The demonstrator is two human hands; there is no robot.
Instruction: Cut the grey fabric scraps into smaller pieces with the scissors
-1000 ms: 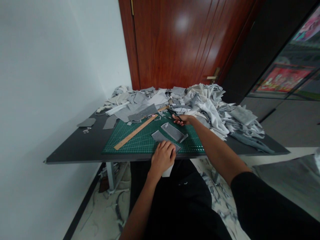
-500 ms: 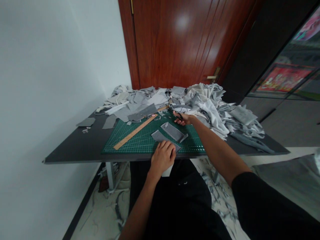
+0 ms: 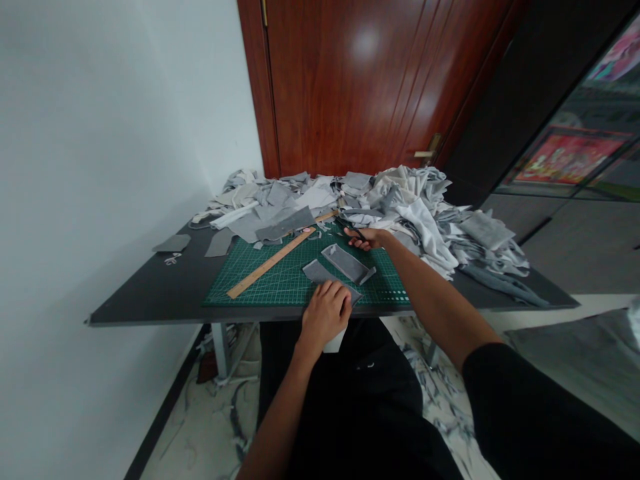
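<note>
At the table's front edge, my left hand is closed over a grey fabric piece. The piece shows past its knuckles on the mat, and a pale flap hangs below the palm over my lap. Farther back, my right hand is wrapped round black-handled scissors, whose blades point toward the scrap pile. Between the hands, a second grey fabric piece with raised edges lies on the green cutting mat. A wooden ruler slants across the mat's left half.
Grey and white fabric scraps heap along the table's back, rising into a bigger pile at the right. Flat grey pieces lie on the dark table at left. A wooden door stands behind, a white wall left.
My right hand has turned the scissors slightly, and their handles look closer together. The left hand and the fabric pieces stay in place.
</note>
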